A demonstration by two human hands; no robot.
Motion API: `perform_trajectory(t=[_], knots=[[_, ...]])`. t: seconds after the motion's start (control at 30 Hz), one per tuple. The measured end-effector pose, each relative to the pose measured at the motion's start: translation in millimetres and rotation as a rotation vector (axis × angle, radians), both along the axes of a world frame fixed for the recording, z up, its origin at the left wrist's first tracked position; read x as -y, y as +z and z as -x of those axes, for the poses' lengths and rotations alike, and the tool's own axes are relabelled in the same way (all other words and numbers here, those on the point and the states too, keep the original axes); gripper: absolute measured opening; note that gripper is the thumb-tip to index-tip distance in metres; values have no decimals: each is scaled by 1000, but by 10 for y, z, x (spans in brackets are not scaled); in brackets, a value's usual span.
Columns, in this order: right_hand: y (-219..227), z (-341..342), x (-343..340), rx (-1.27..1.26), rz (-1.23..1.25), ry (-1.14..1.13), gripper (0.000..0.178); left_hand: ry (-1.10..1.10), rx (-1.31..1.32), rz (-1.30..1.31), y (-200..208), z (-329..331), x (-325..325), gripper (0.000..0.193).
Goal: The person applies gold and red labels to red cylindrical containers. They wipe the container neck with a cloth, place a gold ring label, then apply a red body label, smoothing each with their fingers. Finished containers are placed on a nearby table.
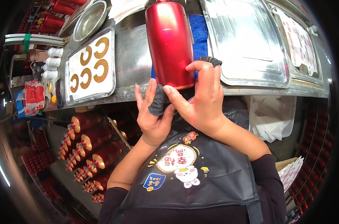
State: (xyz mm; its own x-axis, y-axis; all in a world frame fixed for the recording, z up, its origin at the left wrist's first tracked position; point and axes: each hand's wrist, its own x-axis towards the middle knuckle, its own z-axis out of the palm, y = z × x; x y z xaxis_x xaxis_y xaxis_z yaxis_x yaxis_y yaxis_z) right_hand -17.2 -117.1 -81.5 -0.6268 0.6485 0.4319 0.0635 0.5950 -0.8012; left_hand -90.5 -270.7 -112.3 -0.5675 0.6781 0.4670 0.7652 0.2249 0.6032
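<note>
Touching the red bottle [169, 44], upper centre of the frame, with the right hand [203, 108], thumb and forefinger wide apart; holding nothing visible in the left hand [150, 121], fingers loosely spread near its base. Looking barely begun: plain red in view, gold C-shaped pieces [106, 69] left in the upper-left tray [114, 61].

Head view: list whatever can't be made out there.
Bottle: head view, neck end cut off by the top edge.
Blue cloth: head view, its middle hidden under the bottle.
Right hand: head view, some fingertips hidden behind the hand itself.
Red rows at far right: head view, too small and dark near the rim to count.
</note>
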Motion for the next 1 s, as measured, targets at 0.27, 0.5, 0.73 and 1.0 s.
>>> perform_trajectory(t=[0.27, 0.5, 0.73, 1.0], knots=[[-15, -29, -12, -25, 69, 35, 50, -23, -59, 22, 46, 27, -37, 43], [17, -31, -14, -13, 96, 45, 48, -17, -67, 30, 61, 58, -43, 42], [-6, -30, -19, -20, 92, 41, 45, -31, -122, 23, 77, 66, -76, 40], [-17, -93, -59, -34, 138, 109, 32, -39, -200, 95, 181, 79, -126, 37]])
